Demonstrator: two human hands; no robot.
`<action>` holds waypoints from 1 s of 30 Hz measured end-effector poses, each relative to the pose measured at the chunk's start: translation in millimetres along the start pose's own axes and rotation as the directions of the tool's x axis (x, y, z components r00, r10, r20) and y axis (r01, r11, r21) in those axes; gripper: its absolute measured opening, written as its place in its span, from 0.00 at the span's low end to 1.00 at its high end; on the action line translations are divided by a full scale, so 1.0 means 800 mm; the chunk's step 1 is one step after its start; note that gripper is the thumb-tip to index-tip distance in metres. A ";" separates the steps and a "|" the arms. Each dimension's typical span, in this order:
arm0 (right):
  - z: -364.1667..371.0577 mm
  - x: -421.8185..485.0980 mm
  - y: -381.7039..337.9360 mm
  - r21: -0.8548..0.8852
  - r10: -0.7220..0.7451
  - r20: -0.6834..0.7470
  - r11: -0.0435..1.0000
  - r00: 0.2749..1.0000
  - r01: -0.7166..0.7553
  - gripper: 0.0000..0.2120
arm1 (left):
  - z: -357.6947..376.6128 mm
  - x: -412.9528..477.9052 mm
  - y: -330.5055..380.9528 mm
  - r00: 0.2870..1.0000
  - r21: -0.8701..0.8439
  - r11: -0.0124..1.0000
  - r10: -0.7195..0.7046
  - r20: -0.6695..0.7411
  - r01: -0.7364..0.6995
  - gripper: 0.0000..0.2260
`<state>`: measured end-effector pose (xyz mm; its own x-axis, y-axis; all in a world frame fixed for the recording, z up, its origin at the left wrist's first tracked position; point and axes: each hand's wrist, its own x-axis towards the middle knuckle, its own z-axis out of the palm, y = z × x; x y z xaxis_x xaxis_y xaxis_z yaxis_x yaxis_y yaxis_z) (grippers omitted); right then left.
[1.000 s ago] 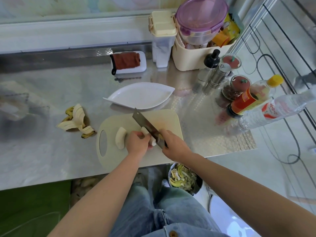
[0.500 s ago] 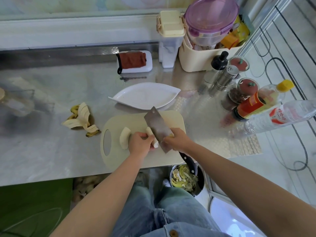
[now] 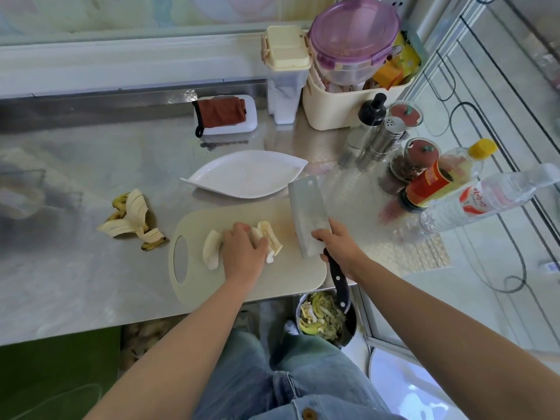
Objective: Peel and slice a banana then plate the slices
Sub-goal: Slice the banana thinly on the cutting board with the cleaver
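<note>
A cream cutting board lies at the counter's front edge. On it a peeled banana piece sits left of my left hand, which covers the banana's middle and rests on it. A cut slice lies flat just right of that hand. My right hand grips a cleaver near the base of its blade, which is lifted, flat side up, over the board's right end. A white leaf-shaped plate holding nothing stands behind the board.
Banana peel lies on the steel counter left of the board. Spice jars, shakers and bottles crowd the right side. A cream basket with containers and a soap dish stand at the back. A scrap bin sits below the counter edge.
The cleaver came out of the banana and swung right, away from it, its flat side turned up. A slice now lies flat beside my left hand, which still rests on the banana.
</note>
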<state>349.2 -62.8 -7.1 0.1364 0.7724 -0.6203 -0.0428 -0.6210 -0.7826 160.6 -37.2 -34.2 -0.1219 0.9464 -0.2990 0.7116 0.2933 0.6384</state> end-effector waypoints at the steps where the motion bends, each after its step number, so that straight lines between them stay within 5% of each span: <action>1: -0.003 -0.001 0.003 0.000 0.003 -0.015 1.000 1.000 -0.003 0.09 | -0.004 0.000 0.003 0.993 0.091 0.989 0.121 -0.002 -0.120 0.16; 4: -0.012 -0.003 0.011 0.016 0.000 -0.021 1.000 1.000 0.001 0.11 | -0.016 0.010 0.007 0.843 0.377 0.754 0.491 0.222 -0.538 0.27; 6: -0.014 -0.005 0.013 0.000 -0.001 -0.017 1.000 1.000 0.001 0.11 | -0.020 0.021 0.006 0.707 0.492 0.508 0.520 0.479 -0.707 0.32; 8: -0.013 -0.005 0.015 0.006 0.001 -0.004 1.000 1.000 -0.001 0.12 | -0.020 0.030 0.004 0.650 0.544 0.359 0.477 0.591 -0.758 0.32; 12: -0.011 -0.005 0.014 -0.023 0.001 0.010 1.000 1.000 -0.001 0.13 | -0.013 0.042 0.001 0.612 0.601 0.240 0.569 0.550 -0.763 0.23; 19: -0.005 -0.006 0.003 -0.034 0.008 -0.012 0.999 1.000 -0.008 0.11 | -0.012 0.047 0.005 0.709 0.552 0.445 0.474 0.522 -0.705 0.15; 23: 0.000 -0.001 0.000 -0.049 -0.004 -0.007 0.999 1.000 0.004 0.10 | -0.016 0.054 0.000 0.798 0.404 0.716 0.362 0.482 -0.569 0.14; 30: 0.025 0.010 0.002 -0.055 0.019 0.034 0.998 0.999 -0.017 0.10 | -0.076 0.079 -0.004 0.971 0.239 0.948 0.170 0.170 -0.208 0.10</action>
<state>330.1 -54.9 -14.8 0.1014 0.7645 -0.6367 0.0094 -0.6407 -0.7678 108.5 29.9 -11.8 0.1201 0.9457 -0.3019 0.8658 0.0490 0.4979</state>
